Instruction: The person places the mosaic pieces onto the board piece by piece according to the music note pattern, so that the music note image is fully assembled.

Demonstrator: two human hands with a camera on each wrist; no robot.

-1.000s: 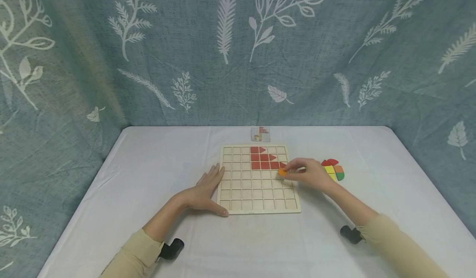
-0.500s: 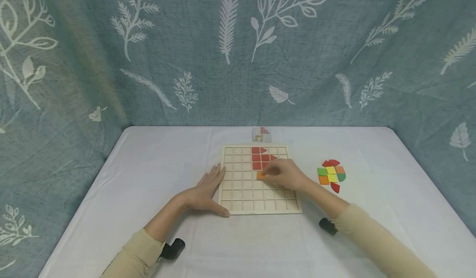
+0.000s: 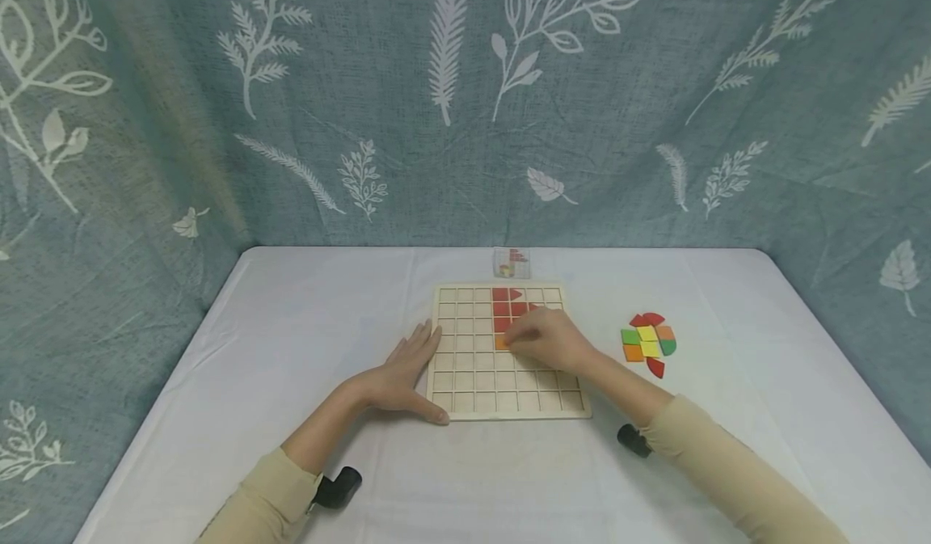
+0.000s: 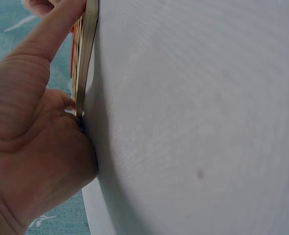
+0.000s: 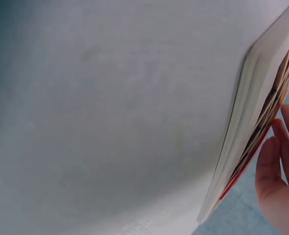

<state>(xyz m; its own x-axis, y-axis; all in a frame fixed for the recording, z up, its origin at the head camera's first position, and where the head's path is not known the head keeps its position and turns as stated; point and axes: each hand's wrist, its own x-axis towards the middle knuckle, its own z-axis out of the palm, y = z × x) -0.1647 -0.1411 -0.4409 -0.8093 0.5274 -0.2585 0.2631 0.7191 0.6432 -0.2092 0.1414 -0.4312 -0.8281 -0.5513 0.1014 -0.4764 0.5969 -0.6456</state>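
A pale wooden grid board (image 3: 483,381) lies flat on the table. My left hand (image 3: 396,381) rests along its left edge, fingers spread and thumb at the near left corner. Red tiles (image 3: 502,309) fill cells in the upper middle; my right hand (image 3: 554,340) covers some of them. Directly below the left red column, an orange square tile (image 3: 500,342) sits at a cell, its right part hidden by the right thumb and fingers that pinch it. In the right wrist view, the fingertips (image 5: 276,128) meet the board's upper face.
Right of the board lies a loose group of tiles: yellow squares (image 3: 648,341), a green square (image 3: 630,336), an orange square (image 3: 634,352), a dark green rounded piece (image 3: 667,347) and red pieces (image 3: 655,367). A small pattern card (image 3: 512,263) lies behind the board.
My right hand has carried the orange tile leftward across the board to the cell under the left red column. The left hand stays on the board's edge.
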